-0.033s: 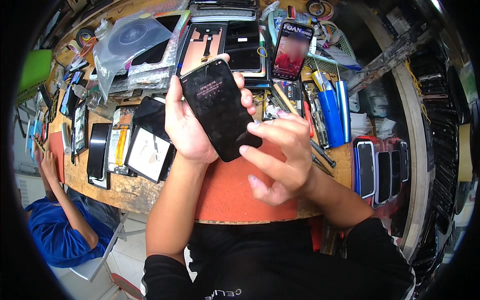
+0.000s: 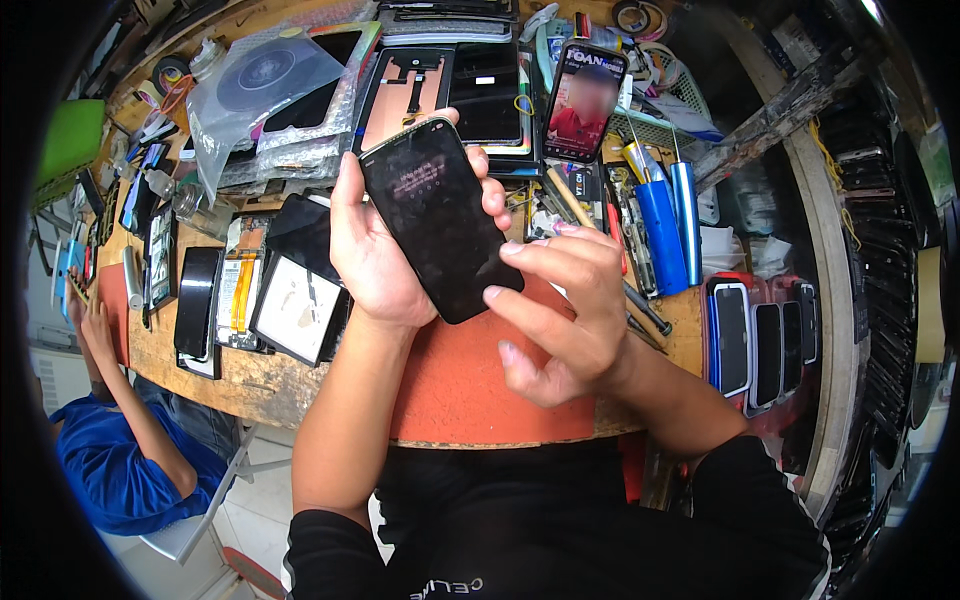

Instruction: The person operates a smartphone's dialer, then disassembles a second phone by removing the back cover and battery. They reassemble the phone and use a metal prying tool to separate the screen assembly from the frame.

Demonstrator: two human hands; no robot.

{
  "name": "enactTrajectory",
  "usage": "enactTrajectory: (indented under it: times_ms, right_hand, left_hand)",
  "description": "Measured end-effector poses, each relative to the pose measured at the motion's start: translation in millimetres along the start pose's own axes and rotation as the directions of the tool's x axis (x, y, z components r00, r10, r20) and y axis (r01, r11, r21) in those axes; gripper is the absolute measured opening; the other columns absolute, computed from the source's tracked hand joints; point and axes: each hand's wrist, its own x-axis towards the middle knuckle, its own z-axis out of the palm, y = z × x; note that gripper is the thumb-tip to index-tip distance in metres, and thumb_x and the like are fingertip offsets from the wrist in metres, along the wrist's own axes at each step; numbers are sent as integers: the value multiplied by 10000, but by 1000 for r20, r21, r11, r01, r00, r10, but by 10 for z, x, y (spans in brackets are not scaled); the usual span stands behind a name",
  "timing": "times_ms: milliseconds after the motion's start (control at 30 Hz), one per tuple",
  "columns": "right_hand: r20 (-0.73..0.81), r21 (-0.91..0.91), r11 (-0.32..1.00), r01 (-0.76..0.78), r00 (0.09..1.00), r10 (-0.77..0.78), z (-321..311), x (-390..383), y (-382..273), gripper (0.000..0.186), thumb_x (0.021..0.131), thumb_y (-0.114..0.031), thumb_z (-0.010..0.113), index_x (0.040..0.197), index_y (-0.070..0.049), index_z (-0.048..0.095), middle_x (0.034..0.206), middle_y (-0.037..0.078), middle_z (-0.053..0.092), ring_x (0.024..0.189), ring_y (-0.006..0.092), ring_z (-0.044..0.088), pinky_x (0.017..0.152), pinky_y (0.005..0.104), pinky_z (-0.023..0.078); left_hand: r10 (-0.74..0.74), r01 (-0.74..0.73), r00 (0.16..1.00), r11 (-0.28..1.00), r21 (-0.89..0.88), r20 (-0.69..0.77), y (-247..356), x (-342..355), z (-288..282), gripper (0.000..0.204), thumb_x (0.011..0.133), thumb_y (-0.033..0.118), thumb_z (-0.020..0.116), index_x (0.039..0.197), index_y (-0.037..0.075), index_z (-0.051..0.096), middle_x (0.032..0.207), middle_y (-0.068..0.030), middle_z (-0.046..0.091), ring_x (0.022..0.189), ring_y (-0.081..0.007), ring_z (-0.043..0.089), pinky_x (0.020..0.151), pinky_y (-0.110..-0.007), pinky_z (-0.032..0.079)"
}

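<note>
A black phone [image 2: 432,210] with faint small text on its dark screen is held upright and slightly tilted in my left hand [image 2: 370,260], its fingers curled round the sides. My right hand [image 2: 565,310] has its fingers apart and bent, the fingertips at or just above the lower right of that screen; contact is unclear. Beneath both hands lies a red mat [image 2: 470,390]. Behind them are a second phone [image 2: 585,100] showing a picture and a flat box [image 2: 395,100] with a pink panel.
Stacked screens, bubble-wrapped parts [image 2: 270,90] and opened phones [image 2: 245,280] cover the wooden table [image 2: 250,390]. Blue tools [image 2: 655,225] and a tray of phones [image 2: 760,345] are at right. At left a co-worker in blue [image 2: 140,460] sits with hands at the table.
My right fingertips have shifted very slightly to the right, and the thumb has risen a little. The text on the held phone looks a bit fainter.
</note>
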Motion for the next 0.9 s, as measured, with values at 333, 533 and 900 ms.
enactTrajectory:
  times_ms: [333, 533, 900]
  right_hand:
    - [-110, 21, 994, -106, 988, 107, 79, -5, 67, 554, 658, -21, 720, 1194, 56, 606, 1065, 199, 660, 915, 333, 646, 833, 427, 513]
    - [-116, 82, 990, -111, 986, 120, 141, -29, 78, 641, 668, -22, 719, 1278, 94, 558, 1027, 203, 663, 854, 329, 650, 791, 430, 498]
    - [-128, 93, 991, -99, 986, 111, 155, -45, 98, 663, 662, 30, 670, 1311, 97, 553, 1029, 207, 655, 846, 330, 645, 785, 430, 496]
  left_hand:
    - [88, -88, 994, 996, 1, 64, -8, 25, -30, 836, 976, 712, 304, 1477, 49, 401, 1137, -174, 595, 927, -330, 645, 830, -488, 542]
    - [118, -116, 988, 993, -24, 95, -6, 28, -43, 906, 972, 756, 275, 1487, 21, 398, 1138, -191, 625, 946, -357, 678, 855, -517, 570]
    - [83, -83, 994, 997, 4, -74, 1, -1, -96, 716, 1049, 599, 245, 1456, 57, 474, 1201, -166, 650, 982, -329, 643, 918, -508, 541]
